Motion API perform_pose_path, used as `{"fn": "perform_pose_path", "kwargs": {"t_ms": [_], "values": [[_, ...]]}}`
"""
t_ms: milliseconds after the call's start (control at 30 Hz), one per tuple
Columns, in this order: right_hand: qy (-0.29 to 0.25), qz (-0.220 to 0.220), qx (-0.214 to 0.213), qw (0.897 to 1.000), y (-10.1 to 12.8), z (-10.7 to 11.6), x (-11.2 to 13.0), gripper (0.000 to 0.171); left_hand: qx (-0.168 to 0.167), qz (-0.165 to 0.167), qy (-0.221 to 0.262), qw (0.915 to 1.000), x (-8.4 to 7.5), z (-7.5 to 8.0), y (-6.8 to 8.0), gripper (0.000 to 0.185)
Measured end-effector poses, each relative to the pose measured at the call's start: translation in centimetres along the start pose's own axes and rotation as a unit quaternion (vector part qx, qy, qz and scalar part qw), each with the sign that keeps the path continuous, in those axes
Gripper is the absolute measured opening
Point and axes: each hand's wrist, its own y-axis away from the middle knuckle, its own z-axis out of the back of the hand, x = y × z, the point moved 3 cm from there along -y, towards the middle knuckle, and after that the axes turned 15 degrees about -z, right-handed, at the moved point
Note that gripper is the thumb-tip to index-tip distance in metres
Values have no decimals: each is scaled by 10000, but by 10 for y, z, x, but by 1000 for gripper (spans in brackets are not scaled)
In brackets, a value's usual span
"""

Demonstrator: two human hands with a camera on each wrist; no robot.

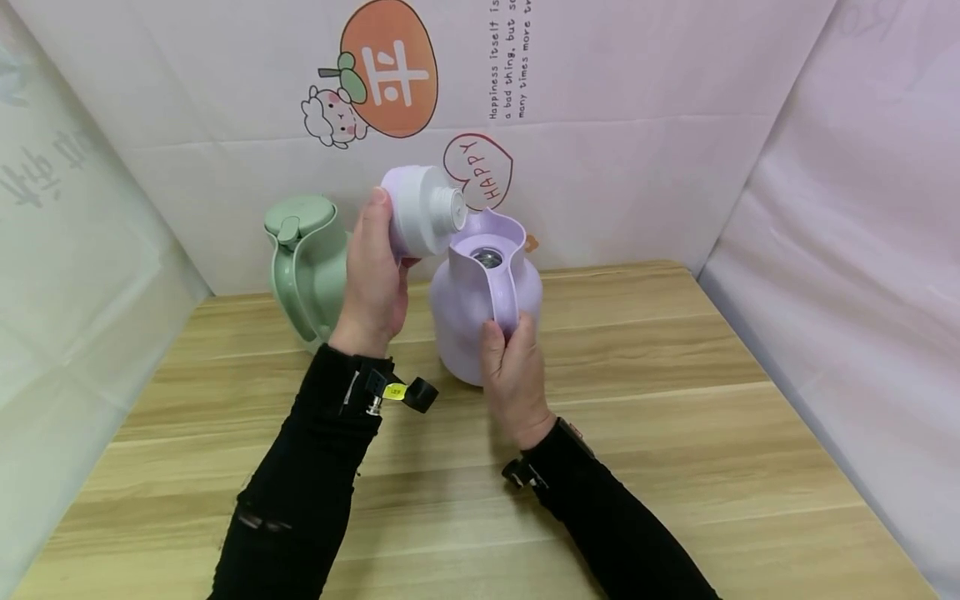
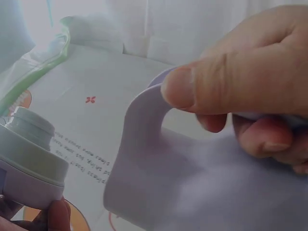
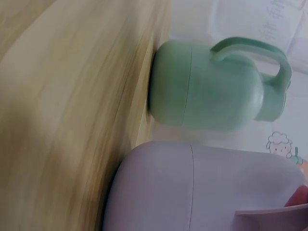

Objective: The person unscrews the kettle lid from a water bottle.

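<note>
In the head view my left hand [image 1: 375,267] grips a white and lavender stopper lid [image 1: 420,212]. It is tipped on its side, its threaded neck pointing right, beside the rim of a lavender thermos jug [image 1: 457,325]. That jug has no lid on, and a shiny round mouth shows inside its spouted collar. Fingers and thumb of my right hand [image 1: 517,383] hold the jug's handle [image 1: 504,296]. The left wrist view shows this grip up close, with the stopper lid [image 2: 36,159] held at lower left. In the right wrist view the lavender jug [image 3: 159,187] is low over the tabletop.
A green thermos jug [image 1: 322,275] with its lid on stands at the back left, partly behind my left hand. The wooden table [image 1: 675,400] ends at a printed cloth backdrop [image 1: 615,192]. White cloth walls rise on both sides.
</note>
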Motion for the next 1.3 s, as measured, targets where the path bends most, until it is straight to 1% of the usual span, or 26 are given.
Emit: {"fn": "perform_pose_path", "kwargs": {"t_ms": [100,233,400,500,600,700,800,1000,1067,1300], "values": [[29,-20,-17,10000,-4,3,-3,65,-215,164,318,9991,8,2,4,46],[-27,-96,-24,9999,-10,6,-8,67,-488,389,692,9956,19,4,11,46],[-70,-119,-118,9998,-17,11,-13,69,-775,581,1113,9891,33,7,18,48],[-80,-130,-180,9997,-21,13,-17,67,-941,763,1423,9824,41,9,23,48],[-37,-156,-279,9995,-25,16,-20,67,-1186,1102,1739,9714,50,13,28,48],[34,-192,-367,9991,-29,19,-23,69,-1427,1487,1976,9584,60,16,35,49],[58,-234,-409,9989,-34,22,-28,70,-1583,1823,2046,9486,71,20,42,53],[141,-320,-460,9983,-43,28,-36,71,-1842,2203,2292,9301,95,25,54,60],[159,-340,-494,9981,-45,30,-39,71,-1973,2317,2382,9223,105,26,58,62],[215,-360,-564,9975,-51,36,-45,69,-2480,2817,2677,8874,137,30,76,63]]}}
